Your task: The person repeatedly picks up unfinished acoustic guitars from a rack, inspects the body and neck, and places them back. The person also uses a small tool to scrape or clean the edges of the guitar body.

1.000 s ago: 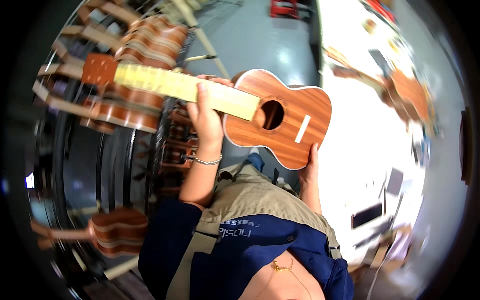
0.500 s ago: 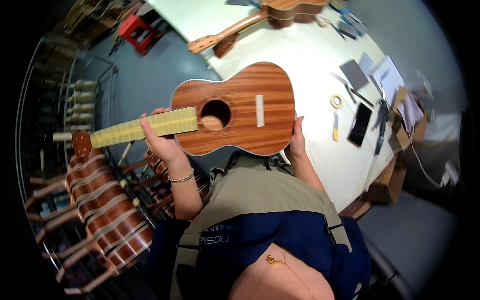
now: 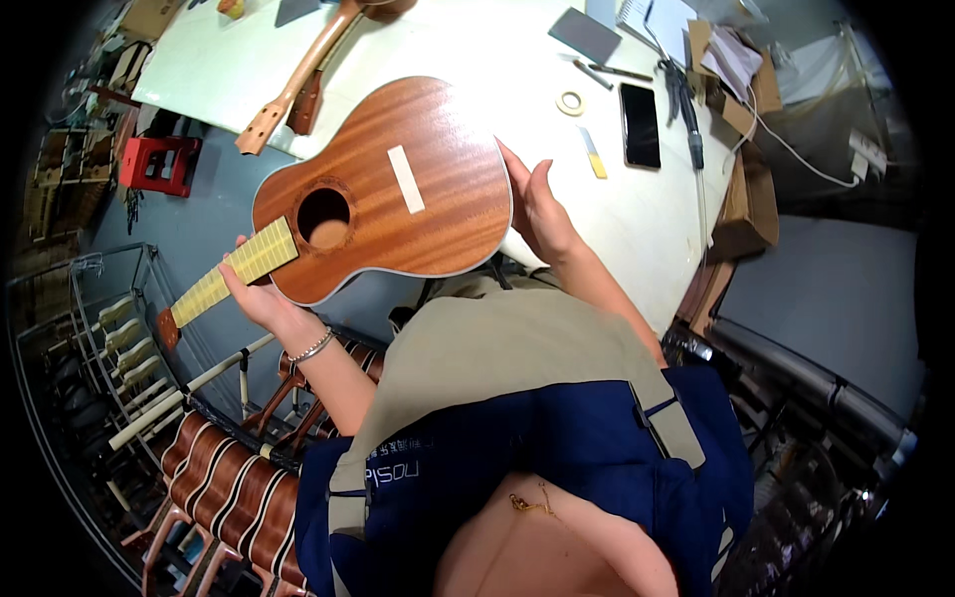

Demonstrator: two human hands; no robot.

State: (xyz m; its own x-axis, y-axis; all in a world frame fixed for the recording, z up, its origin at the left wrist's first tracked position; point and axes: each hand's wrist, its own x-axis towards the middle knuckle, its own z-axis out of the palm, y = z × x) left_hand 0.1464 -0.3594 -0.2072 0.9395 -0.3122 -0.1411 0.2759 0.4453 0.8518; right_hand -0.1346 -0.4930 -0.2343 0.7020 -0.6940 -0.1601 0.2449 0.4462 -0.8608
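Note:
A reddish-brown wooden ukulele [image 3: 448, 149] is held in front of me, its top facing up and its neck slanting toward the lower left. Yellowish masking tape [image 3: 239, 265] covers the fretboard, and a pale rectangular strip [image 3: 406, 179] lies across the top beyond the sound hole. My left hand [image 3: 271, 306] is wrapped around the neck near the body, the thumb along the fretboard side. At the rounded tail end, my right hand [image 3: 542, 219] supports the body with fingers partly hidden behind the edge; its thumb stands away from the wood.
On the white table [image 3: 477, 45] lie a tape roll [image 3: 561, 105], a yellow-handled blade [image 3: 594, 157], a phone [image 3: 640, 124], a black gun-like tool [image 3: 686, 119] and another instrument's neck [image 3: 303, 75]. A red stool [image 3: 159, 164] stands left; stacked instrument bodies [image 3: 234, 488] sit lower left.
The ukulele has turned so its neck points more steeply down-left and its tail end sits higher. My right thumb has come away from the edge. The view has swung to the right.

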